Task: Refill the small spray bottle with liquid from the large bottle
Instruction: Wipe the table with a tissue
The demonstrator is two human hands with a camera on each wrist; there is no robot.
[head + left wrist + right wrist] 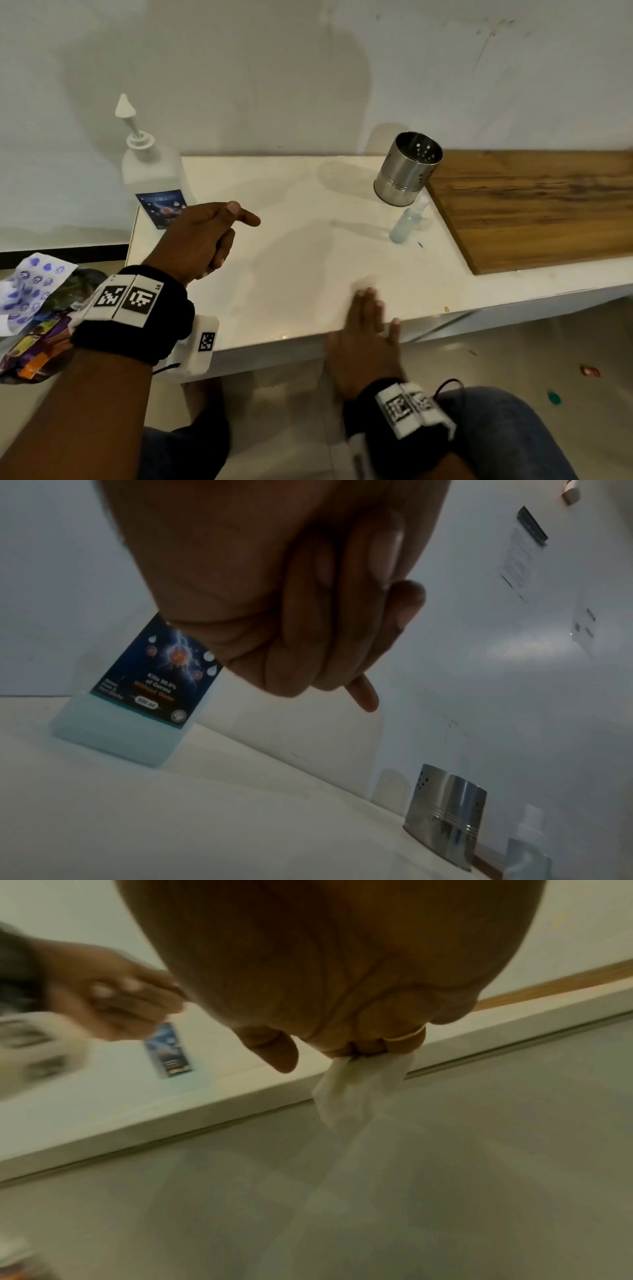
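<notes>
The large pump bottle (150, 171) with a blue label (150, 674) stands at the table's back left corner. Near the back right, the small spray bottle (407, 222) with pale blue liquid stands upright beside a steel cup. My left hand (219, 233) hovers just right of the large bottle, apart from it. Its index finger is stretched out and the other fingers (342, 601) are curled into the palm, holding nothing. My right hand (371, 308) is at the table's front edge, and a white tissue (356, 1091) hangs from its fingers.
A perforated steel cup (406, 169) stands at the back, right behind the spray bottle. A wooden board (534, 205) covers the right end of the white table (291, 274). Wrappers and a printed sheet (30, 308) lie off the left side. My knee is below the table edge.
</notes>
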